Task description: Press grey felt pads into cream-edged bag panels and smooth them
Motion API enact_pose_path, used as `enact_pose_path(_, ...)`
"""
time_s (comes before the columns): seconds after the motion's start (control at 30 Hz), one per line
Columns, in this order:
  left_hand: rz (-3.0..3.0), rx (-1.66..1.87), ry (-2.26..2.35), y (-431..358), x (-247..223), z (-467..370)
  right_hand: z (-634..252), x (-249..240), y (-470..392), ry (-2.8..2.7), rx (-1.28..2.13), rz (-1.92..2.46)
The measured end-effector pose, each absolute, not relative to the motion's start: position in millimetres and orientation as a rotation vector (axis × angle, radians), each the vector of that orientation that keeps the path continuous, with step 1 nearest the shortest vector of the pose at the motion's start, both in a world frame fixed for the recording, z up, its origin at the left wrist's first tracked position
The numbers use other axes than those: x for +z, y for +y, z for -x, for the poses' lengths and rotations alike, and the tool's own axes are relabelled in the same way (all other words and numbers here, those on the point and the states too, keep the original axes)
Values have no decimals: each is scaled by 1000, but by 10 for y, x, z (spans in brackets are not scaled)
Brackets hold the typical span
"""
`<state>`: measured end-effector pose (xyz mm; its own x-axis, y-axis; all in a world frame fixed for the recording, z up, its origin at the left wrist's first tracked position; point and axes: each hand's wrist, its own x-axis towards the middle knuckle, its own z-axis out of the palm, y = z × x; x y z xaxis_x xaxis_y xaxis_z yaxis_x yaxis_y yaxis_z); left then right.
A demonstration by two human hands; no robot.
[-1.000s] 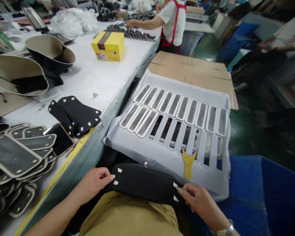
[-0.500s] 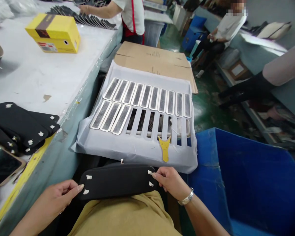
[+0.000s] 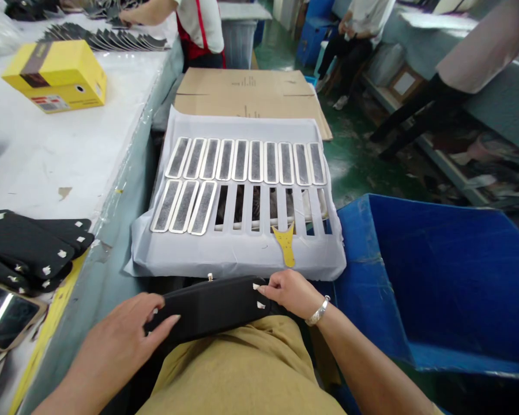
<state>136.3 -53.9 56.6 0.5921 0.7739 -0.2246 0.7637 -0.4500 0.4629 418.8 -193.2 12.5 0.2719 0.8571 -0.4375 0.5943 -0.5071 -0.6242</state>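
A long black padded panel (image 3: 216, 305) with rounded ends lies across my lap, tilted up a little at its right end. White tabs show at its right corners. My right hand (image 3: 289, 294) pinches that end, with the thumb at the upper white tab (image 3: 256, 286). Over the left end is my left hand (image 3: 134, 323), thumb and fingers apart; it covers the tabs there, and whether it presses on the panel I cannot tell. Just beyond, a cloth-covered board (image 3: 242, 253) carries rows of grey strips with pale rims (image 3: 202, 208) and several open slots. A yellow forked piece (image 3: 286, 245) lies near its front edge.
The white-topped table (image 3: 112, 144) at left bears a stack of black panels (image 3: 30, 245), a phone (image 3: 8, 311) and a yellow box (image 3: 58, 75). A blue bin (image 3: 372, 276) stands at right. Cardboard (image 3: 246, 86) lies behind the board. Other people are farther back.
My left hand has moved right and farther over the panel's left end, its thumb and fingers spreading apart. My right hand keeps its pinch. The head view has shifted slightly.
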Motion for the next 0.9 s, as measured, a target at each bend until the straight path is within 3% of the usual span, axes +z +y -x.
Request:
enact_pose_path(0.13,-2627,104,544,-835,406,-2050,-4217,50,-1974,-1139,1268,2153)
enact_pose_path(0.23,-2723,85,326,-1005,248,-2321,-4228,-31,-2080,-908,1400,2020)
enact_pose_path(0.53,-2733,61,392,-1101,211,-2338,-4109,-85,-2329,-772,1280,1802)
enact_pose_path(0.9,-2661,165,443,-1166,93,-2315,-3967,35,-2190,-913,1077,2045)
